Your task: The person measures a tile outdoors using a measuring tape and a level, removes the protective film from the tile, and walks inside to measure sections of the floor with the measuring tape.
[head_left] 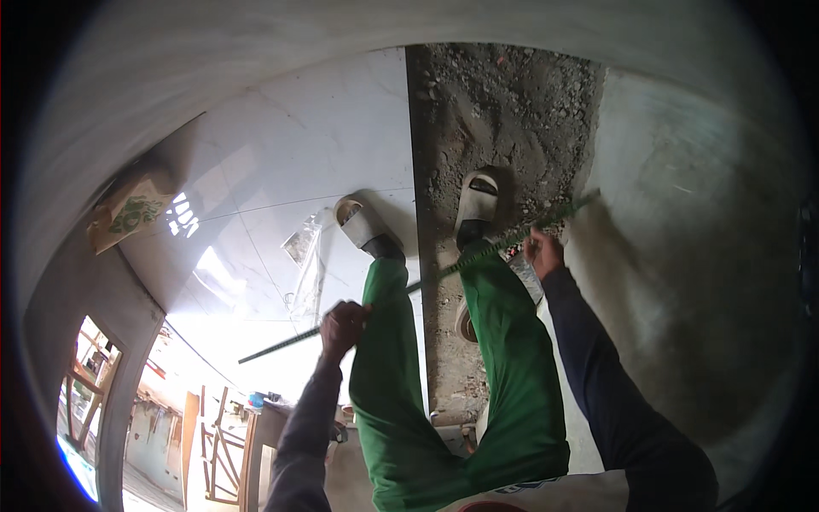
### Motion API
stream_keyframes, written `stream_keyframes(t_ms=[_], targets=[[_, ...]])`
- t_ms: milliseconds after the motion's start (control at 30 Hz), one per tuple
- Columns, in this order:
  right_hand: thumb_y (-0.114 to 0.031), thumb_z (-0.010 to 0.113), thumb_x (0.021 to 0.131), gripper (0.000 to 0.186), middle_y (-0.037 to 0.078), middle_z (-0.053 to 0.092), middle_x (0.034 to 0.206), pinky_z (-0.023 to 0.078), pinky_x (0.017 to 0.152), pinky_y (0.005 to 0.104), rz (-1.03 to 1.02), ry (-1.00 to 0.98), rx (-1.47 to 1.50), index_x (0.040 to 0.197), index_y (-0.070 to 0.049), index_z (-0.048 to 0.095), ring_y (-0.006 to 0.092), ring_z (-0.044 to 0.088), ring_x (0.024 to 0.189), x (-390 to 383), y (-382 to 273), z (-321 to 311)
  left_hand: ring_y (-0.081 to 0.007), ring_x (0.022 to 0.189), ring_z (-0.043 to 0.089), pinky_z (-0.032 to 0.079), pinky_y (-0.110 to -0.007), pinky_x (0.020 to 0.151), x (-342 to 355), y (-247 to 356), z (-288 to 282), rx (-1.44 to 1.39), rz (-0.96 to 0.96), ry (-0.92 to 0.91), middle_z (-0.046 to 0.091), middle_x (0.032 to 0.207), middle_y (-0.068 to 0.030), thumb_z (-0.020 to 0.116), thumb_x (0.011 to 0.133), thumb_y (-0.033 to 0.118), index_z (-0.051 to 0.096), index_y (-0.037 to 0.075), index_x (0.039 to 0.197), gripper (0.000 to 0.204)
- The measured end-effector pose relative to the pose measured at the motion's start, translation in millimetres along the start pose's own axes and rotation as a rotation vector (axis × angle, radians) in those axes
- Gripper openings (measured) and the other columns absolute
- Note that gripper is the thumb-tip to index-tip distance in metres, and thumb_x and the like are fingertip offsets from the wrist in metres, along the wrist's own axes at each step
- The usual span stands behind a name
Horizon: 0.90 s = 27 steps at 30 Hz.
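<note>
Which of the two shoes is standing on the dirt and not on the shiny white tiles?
The right shoe. It rests on the strip of grey rubble, near the right hand. The left shoe stands on the white tiles.

Rod (426, 282) across both knees, above floor (290, 162)

A clear plastic bag (305, 256) lies on the white tiled floor (281, 162), just beyond the left fingers. A cardboard box (128, 209) sits far off to their left. Gravelly dirt (503, 111) stretches beyond the right fingers.
</note>
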State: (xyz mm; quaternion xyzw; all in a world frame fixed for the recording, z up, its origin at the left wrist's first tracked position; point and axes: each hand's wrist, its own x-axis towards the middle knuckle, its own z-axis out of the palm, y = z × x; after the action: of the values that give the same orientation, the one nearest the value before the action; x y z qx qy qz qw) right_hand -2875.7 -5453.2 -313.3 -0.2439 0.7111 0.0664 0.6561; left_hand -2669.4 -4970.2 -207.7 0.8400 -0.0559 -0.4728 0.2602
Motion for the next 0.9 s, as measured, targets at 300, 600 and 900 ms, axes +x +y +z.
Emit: stream_keyframes(t_ms=[300, 600, 900], targets=[[-0.012, 0.068, 0.08, 0.018, 0.021, 0.07, 0.09, 0.055, 0.075, 0.0426, -0.762, 0.071, -1.3, 0.096, -0.003, 0.071, 0.0363, 0.071, 0.083, -246, 75, 23, -0.0386, 0.082, 0.068, 0.053, -0.05, 0.074, -127, 50, -12, 0.148, -0.1, -0.106, 0.07, 0.087, -0.0146, 0.069, 0.09, 0.038, 0.074, 0.012, 0.089, 0.027], [-0.011, 0.066, 0.081, 0.027, 0.02, 0.07, 0.102, 0.056, 0.084, 0.0458, -0.841, 0.13, -1.355, 0.107, -0.004, 0.069, 0.0391, 0.068, 0.096, -301, 150, 34, -0.0332, 0.095, 0.064, 0.045, -0.049, 0.083, -178, 83, 25, 0.179, -0.078, 0.104, 0.068, 0.094, -0.0093, 0.062, 0.094, 0.033, 0.07, 0.016, 0.093, 0.019], [-0.012, 0.064, 0.081, 0.026, 0.022, 0.071, 0.099, 0.057, 0.083, 0.0467, -0.749, 0.288, -1.238, 0.104, -0.002, 0.071, 0.0401, 0.069, 0.095, -272, 149, 6, -0.0296, 0.101, 0.062, 0.044, -0.048, 0.09, -165, 103, 43, 0.323, -0.207, 0.115, 0.068, 0.097, -0.0068, 0.056, 0.097, 0.031, 0.069, 0.014, 0.094, 0.022]])
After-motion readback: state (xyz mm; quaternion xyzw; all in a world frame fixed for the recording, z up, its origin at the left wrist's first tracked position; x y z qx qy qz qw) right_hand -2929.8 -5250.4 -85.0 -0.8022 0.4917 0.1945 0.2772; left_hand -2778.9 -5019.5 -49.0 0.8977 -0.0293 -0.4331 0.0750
